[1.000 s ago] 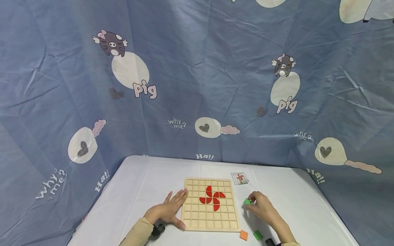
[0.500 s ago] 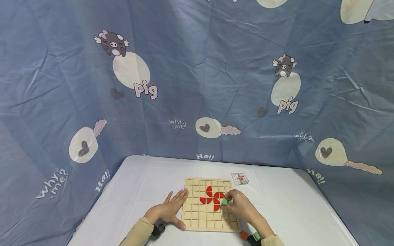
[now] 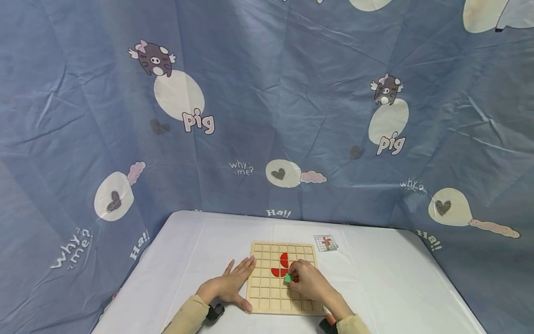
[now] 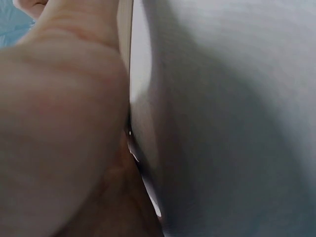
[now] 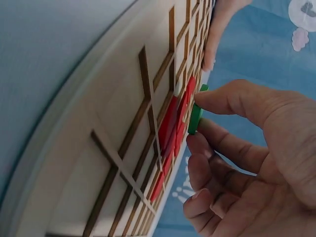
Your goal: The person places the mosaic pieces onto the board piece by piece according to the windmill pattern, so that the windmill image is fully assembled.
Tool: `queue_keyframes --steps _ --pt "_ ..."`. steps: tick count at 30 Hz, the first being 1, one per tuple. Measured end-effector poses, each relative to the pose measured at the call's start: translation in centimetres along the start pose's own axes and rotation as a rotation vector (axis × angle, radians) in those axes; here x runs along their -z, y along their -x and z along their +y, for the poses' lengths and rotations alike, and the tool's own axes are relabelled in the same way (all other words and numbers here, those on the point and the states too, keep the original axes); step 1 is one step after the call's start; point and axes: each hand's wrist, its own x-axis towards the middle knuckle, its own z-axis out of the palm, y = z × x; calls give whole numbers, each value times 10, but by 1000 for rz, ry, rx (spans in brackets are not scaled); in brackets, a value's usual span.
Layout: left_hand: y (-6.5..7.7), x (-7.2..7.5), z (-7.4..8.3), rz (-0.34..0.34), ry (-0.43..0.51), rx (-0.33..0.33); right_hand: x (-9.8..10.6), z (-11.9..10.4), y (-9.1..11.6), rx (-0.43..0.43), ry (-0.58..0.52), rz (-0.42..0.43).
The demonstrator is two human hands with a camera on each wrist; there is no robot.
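A wooden grid board (image 3: pixel 264 304) lies on the white table. Red quarter-round pieces (image 3: pixel 284 260) sit in its middle cells, partly covered by my right hand (image 3: pixel 310 282). Between thumb and fingertips this hand pinches a small green tile (image 5: pixel 196 114), held just over the cells beside the red pieces in the right wrist view. My left hand (image 3: pixel 228 286) is spread at the board's left edge, fingertips and thumb touching the frame. In the left wrist view, the palm side of the left hand (image 4: pixel 59 113) fills much of the picture.
Beyond the board's far right corner lies a small picture card (image 3: pixel 326 243) with a red pinwheel on a grid. An orange tile (image 3: pixel 331 318) shows near the right wrist. A blue printed cloth (image 3: pixel 250 116) hangs behind the table.
My right hand has carried the green tile leftward from beside the board to over its middle. The left hand has stayed in place. The right forearm now hides the other green tile.
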Motion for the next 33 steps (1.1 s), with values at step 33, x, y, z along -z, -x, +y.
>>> queue_keyframes --steps 33 --pt "0 2 2 -6 -12 -1 -8 -2 -5 19 14 -102"
